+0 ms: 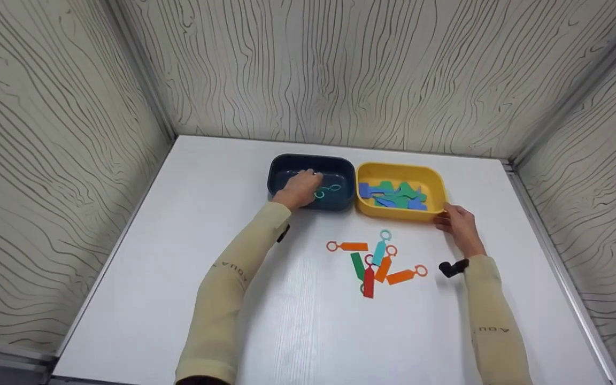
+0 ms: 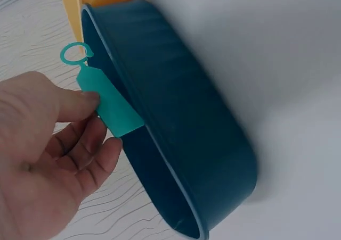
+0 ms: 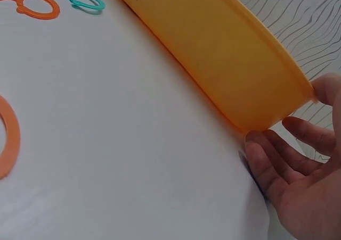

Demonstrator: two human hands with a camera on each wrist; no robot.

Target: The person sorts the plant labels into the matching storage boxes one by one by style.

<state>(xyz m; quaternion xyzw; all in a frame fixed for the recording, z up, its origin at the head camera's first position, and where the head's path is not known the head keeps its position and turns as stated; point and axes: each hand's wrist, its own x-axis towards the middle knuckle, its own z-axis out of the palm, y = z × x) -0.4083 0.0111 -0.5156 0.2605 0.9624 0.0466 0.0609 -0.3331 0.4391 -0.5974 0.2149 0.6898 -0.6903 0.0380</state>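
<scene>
The left hand (image 1: 300, 190) holds the teal tag (image 2: 113, 106) in a narrow pinch at the opening of the dark blue tub (image 2: 181, 107), so best lower it inside the rim before letting go, while the right hand (image 3: 310, 192) grips the yellow tub (image 3: 224, 54) at its corner.

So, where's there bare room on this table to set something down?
Bare: the table left of the left sleeve, and the stretch between that sleeve and the loose tags. Crowded: right of centre, where some tags overlap, and behind them, where the navy bin and yellow bin stand side by side.
</scene>
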